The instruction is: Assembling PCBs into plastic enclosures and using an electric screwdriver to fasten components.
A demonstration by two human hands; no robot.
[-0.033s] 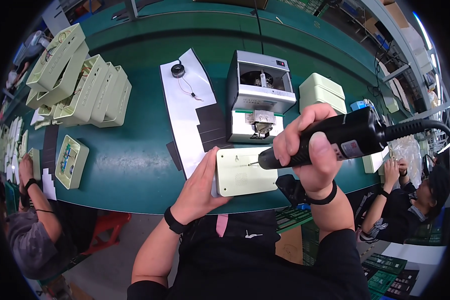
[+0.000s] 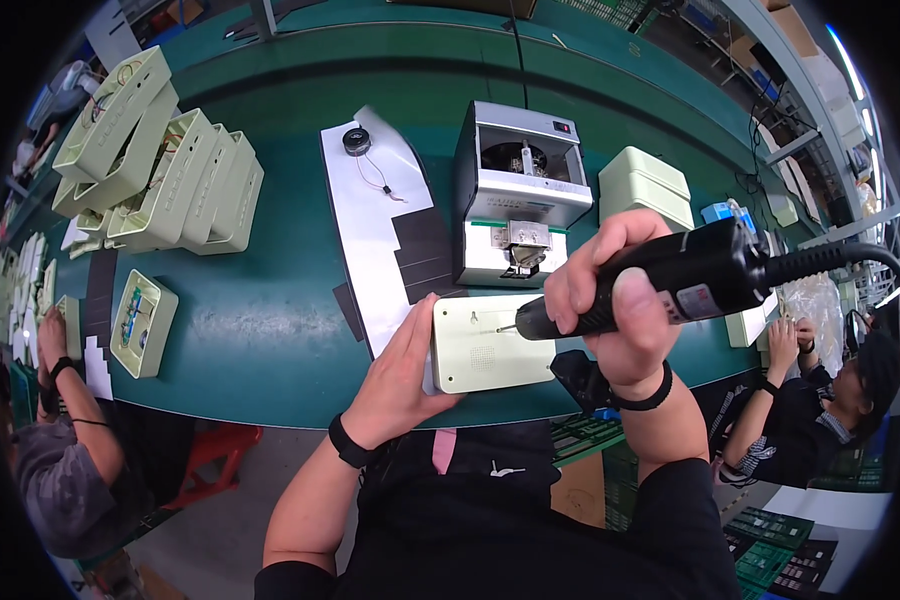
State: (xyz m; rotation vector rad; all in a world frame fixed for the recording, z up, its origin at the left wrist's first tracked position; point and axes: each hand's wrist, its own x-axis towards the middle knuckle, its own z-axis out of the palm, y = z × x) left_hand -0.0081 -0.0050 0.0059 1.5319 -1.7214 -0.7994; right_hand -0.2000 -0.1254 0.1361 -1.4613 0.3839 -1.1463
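Note:
My right hand [image 2: 630,310] is wrapped round a black electric screwdriver [image 2: 715,265], its cord leading off to the right. The thin bit points left and meets the face of a pale green plastic case [image 2: 515,368] near its middle, at or beside a small hole. I cannot tell whether a screw sits there. This case lies flat at the bench's near edge, with a speaker-like dot grid, a keyhole slot and corner holes showing. Along its left side my left hand [image 2: 395,375] grips it, fingers on the left edge and thumb by the near edge.
Behind the case stands a grey screw feeder [image 2: 525,190]. White paper [image 2: 365,220] carries a small round black speaker [image 2: 356,141] with wires. Stacked open housings [image 2: 185,190] rise at the left; another housing [image 2: 145,325] holds a circuit board. Co-workers sit at both sides.
The far edge of the white paper has shifted and curls differently, and the speaker on it has moved very slightly. Both hands, the screwdriver and the case look the same.

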